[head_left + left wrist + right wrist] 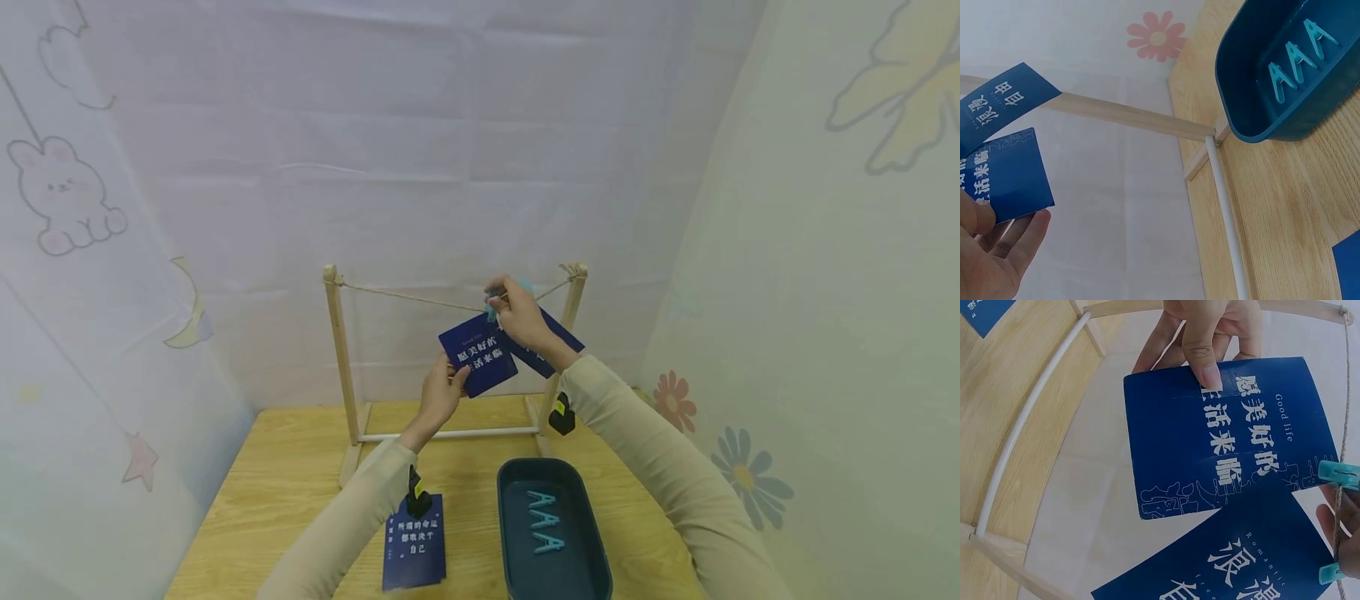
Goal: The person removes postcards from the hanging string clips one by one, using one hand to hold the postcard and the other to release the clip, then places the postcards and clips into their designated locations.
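My left hand (pixel 441 392) pinches a blue card with white Chinese characters (pixel 480 354) by its lower edge, thumb on the printed face. "Good life" is printed on this card in the right wrist view. At the card's upper corner, on the sagging string (pixel 412 297), my right hand (pixel 525 321) pinches a teal clothespin (pixel 1338 473). A second blue card (pixel 1229 550) hangs beside it, overlapping the first, with another teal clothespin (pixel 1331 573) holding it to the string. My right hand is mostly out of frame in the right wrist view.
The string runs between two posts of a wooden frame (pixel 341 358) with a white crossbar (pixel 450 434) low down. A dark teal tray (pixel 504 533) with several teal clothespins (pixel 545 522) sits at the front right. Another blue card (pixel 415 554) lies on the wooden table (pixel 247 500).
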The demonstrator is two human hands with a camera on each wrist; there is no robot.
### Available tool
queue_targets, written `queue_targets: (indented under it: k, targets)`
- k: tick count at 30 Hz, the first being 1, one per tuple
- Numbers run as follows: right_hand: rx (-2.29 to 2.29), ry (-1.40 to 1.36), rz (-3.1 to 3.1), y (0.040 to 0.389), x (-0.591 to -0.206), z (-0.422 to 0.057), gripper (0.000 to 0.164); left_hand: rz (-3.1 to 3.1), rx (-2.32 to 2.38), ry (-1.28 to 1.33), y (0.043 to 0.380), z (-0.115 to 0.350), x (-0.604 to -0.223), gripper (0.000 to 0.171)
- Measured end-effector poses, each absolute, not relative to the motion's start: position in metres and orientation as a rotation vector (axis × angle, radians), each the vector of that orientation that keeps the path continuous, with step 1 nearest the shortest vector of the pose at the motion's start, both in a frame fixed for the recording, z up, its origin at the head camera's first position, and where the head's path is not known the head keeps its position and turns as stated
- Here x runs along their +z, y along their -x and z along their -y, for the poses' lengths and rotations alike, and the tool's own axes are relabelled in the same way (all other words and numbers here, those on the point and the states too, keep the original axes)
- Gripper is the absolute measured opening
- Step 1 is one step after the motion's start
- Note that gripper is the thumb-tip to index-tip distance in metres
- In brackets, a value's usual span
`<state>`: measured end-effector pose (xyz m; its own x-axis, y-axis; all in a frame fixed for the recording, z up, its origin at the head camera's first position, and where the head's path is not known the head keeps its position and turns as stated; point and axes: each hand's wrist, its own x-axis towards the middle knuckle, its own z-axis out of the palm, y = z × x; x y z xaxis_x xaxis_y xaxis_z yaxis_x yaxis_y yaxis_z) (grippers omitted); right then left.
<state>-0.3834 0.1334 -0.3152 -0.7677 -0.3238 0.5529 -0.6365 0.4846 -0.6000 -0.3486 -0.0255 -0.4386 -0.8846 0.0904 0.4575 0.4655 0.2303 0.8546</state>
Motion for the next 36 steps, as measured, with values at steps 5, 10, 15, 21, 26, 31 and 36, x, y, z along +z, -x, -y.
queue_targets:
  k: [5,10,15,21,26,31,36]
  targets:
    - [1.165,-0.768,2.339,0.382,-0.3138,-0.1339,0.019,2.205,-1.683,0.515,0.3493,0.0244,-0.4381,0.027]
    - [1.184,-0.749,2.281,0.3812,-0.3125,-0.1346,0.022,2.214,-1.679,0.495,0.3509,0.0233,-0.4362,0.025]
    - [1.167,-0.748,2.208,0.3802,-0.3134,-0.1328,0.029,2.225,-1.653,0.48,0.3512,0.0233,-0.434,0.026]
    - [1.123,-0.724,2.148,0.3816,-0.3142,-0.1307,0.03,2.223,-1.651,0.497,0.3506,0.0235,-0.4323,0.025]
    - [1.082,-0.679,2.091,0.3829,-0.3138,-0.1296,0.031,2.22,-1.637,0.511,0.3521,0.0234,-0.4309,0.025]
    - [1.09,-0.678,2.045,0.3852,-0.3154,-0.1297,0.032,2.198,-1.655,0.534,0.3528,0.0235,-0.4301,0.025]
    - [1.082,-0.669,2.025,0.3873,-0.317,-0.1303,0.033,2.183,-1.679,0.551,0.3539,0.0232,-0.4303,0.024]
